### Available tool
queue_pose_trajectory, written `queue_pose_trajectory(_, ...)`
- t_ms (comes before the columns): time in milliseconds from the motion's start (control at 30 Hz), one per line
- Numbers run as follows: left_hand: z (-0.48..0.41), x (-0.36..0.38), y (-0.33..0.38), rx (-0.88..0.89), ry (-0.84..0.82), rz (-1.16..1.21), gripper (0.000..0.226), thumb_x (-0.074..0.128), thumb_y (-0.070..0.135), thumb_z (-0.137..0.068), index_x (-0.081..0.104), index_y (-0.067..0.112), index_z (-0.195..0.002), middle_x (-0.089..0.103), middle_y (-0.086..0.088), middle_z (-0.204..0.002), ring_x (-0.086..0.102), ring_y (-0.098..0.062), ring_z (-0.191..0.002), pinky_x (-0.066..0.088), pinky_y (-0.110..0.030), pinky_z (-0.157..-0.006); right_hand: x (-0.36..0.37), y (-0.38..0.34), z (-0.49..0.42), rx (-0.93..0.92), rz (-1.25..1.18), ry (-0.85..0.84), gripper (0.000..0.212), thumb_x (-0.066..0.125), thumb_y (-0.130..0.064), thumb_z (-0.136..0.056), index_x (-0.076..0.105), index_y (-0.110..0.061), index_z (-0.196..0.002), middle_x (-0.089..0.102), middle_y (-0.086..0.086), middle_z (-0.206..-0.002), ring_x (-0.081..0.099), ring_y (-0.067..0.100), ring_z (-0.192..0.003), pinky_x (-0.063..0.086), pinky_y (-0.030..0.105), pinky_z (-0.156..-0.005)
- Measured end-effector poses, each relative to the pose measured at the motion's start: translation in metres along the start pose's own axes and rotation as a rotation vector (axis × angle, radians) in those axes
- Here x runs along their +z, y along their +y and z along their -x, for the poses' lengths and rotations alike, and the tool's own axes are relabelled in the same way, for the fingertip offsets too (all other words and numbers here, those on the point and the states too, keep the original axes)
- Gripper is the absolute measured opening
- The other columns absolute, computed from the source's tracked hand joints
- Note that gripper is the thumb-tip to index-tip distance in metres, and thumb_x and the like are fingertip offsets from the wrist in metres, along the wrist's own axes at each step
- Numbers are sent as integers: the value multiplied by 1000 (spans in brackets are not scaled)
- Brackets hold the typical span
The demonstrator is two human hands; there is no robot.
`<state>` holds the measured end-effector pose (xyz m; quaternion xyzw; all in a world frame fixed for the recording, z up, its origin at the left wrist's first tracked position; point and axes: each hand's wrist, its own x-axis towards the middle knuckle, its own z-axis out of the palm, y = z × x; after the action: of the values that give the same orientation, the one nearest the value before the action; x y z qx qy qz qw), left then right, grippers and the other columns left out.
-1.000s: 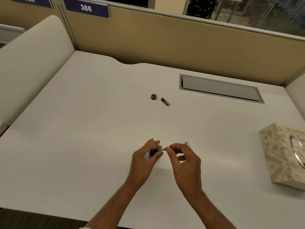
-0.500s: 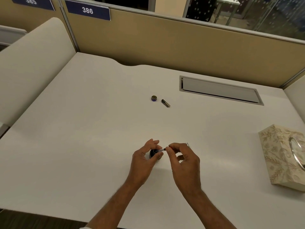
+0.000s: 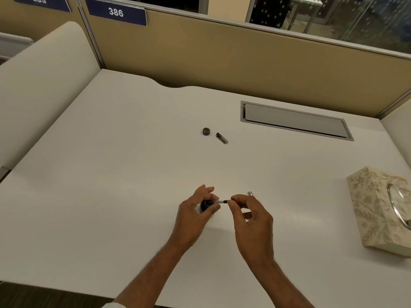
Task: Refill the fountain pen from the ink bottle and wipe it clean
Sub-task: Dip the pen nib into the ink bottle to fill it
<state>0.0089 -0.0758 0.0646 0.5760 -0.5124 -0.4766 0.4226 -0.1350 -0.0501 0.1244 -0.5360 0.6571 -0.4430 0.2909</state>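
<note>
White desk (image 3: 111, 196), two bare hands close together near the front edge. Almost nothing changes against the earlier frames: hands hold the same pose, only the view shifts a little, so I judge the filling step is under way, wiping not yet started. Left hand (image 3: 193, 216) has its grip curled around the dark ink bottle (image 3: 205, 205), steadying it on the desk. Right hand (image 3: 251, 221) pinches the fountain pen (image 3: 222, 201) between thumb and forefinger, grip closed on it, clear section angled towards the bottle mouth; cannot tell if the tip is in the ink, or the ink level. A small silvery part (image 3: 250, 193) shows just behind the right hand. Off to the right, tissue box (image 3: 373, 210), patterned, contents not visible. Farther back, bottle cap (image 3: 206, 131) lies off, with the dark pen piece (image 3: 222, 138) just beside it, apart. Beyond, closed cable hatch (image 3: 295, 121).
</note>
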Motion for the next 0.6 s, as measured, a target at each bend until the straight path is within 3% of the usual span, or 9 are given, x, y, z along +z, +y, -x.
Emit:
queue_pose_trajectory(100, -2, -1, 0, 4, -6, -34, 11, 77, 24, -89, 76, 29, -98, 66, 17, -137, 42, 3, -142, 25, -7, -104, 0, 1, -1, -4, 15, 3, 7, 70, -15, -93, 74, -21, -95, 70, -20, -91, 65, 1, -93, 53, 18, -67)
queue_pose_trajectory(233, -3, -2, -1, 19, -15, -37, 10, 77, 24, -89, 76, 31, -95, 66, 19, -136, 40, 10, -140, 26, -7, -103, 0, -1, -3, 5, 12, 12, 5, 72, -15, -92, 73, -19, -92, 71, -16, -87, 65, 1, -88, 51, 17, -64)
queue_pose_trajectory(400, -3, -2, -2, 29, -11, -29, 10, 77, 22, -89, 77, 31, -94, 66, 19, -135, 40, 9, -141, 26, -6, -102, 1, -2, -4, 47, -5, 29, 5, 72, -17, -91, 73, -20, -87, 72, -14, -83, 64, 2, -79, 49, 14, -60)
queue_pose_trajectory(600, -2, -3, -1, 13, -12, 2, 10, 76, 18, -90, 78, 25, -95, 66, 18, -136, 39, 5, -144, 25, -1, -100, 5, -1, -6, 32, 24, 4, 5, 69, -16, -93, 74, -18, -91, 73, -13, -85, 66, 2, -84, 48, 10, -64)
